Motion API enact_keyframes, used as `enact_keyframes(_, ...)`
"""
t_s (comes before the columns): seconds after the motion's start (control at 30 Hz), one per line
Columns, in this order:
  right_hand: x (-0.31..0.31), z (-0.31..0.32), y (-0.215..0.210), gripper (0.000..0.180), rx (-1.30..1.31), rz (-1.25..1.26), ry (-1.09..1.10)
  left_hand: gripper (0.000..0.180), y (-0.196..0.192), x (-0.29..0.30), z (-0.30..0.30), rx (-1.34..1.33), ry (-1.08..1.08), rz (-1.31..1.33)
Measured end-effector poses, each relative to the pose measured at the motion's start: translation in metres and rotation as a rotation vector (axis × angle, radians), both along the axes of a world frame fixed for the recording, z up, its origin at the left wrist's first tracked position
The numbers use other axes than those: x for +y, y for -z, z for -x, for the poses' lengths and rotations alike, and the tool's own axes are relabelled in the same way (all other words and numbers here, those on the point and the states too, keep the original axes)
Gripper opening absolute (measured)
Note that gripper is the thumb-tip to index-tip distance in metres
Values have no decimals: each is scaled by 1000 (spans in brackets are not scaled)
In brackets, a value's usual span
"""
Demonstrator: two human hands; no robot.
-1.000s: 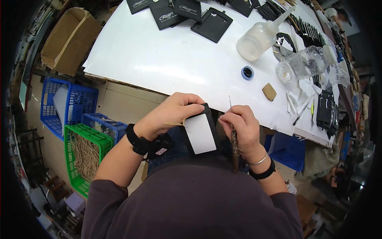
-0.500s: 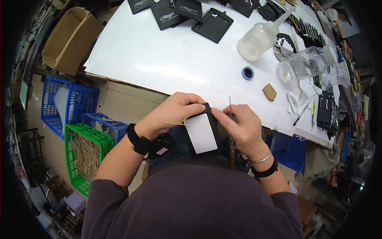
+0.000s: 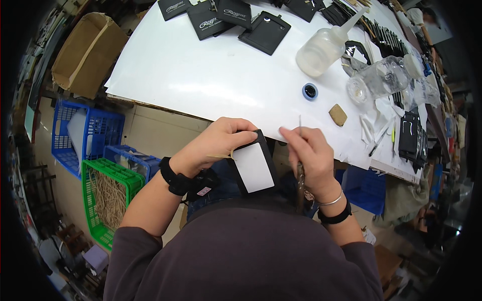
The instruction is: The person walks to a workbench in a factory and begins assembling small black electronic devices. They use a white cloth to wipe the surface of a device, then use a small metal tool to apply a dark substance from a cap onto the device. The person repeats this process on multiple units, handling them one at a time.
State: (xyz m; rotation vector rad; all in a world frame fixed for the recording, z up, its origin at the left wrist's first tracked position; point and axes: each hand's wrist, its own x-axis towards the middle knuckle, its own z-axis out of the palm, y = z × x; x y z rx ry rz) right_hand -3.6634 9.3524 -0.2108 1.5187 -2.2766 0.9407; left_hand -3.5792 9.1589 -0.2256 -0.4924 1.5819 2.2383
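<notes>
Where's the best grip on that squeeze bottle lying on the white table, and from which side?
Grip the squeeze bottle across its wide translucent body, probably from above: it lies on its side on the white table, its thin nozzle too slim to hold.

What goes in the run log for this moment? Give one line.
left hand: grips black card holder | right hand: pinches thin needle-like tool | place: white table edge

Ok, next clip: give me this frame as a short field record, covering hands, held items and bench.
left hand: grips the black rectangular holder with white card face at its top edge
right hand: pinches a thin metal needle tool, pointing up
position: both hands below the white tabletop edge
bench: clear plastic squeeze bottle, small blue ring, black flat pouches
floor, left: green plastic crate
</notes>
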Motion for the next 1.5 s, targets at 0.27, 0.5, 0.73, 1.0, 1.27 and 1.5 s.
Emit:
enact_keyframes(0.27, -3, -5, -1, 36, -17, -75, -161, 16, -2, 3, 0, 8, 0, 47)
enact_keyframes(0.5, 6, -6, 0, 23, -94, 41, 46, 17, -2, 0, 0, 1, 12, -13)
enact_keyframes(0.73, 9, -5, -9, 16, -174, 31, 10, 17, 0, -6, 0, -26, 1, -178)
enact_keyframes(1.0, -3, 3, -12, 30, 101, -156, -223, 18, -1, -4, -1, -10, -1, -154)
enact_keyframes(1.27, -2, -1, -9, 30, 160, -180, -175, 18, 0, -2, 0, 10, 28, -40)
enact_keyframes(1.5, 17, 8, -8, 42, -104, -1, 99, 19, 1, 1, -1, -9, 24, -25)
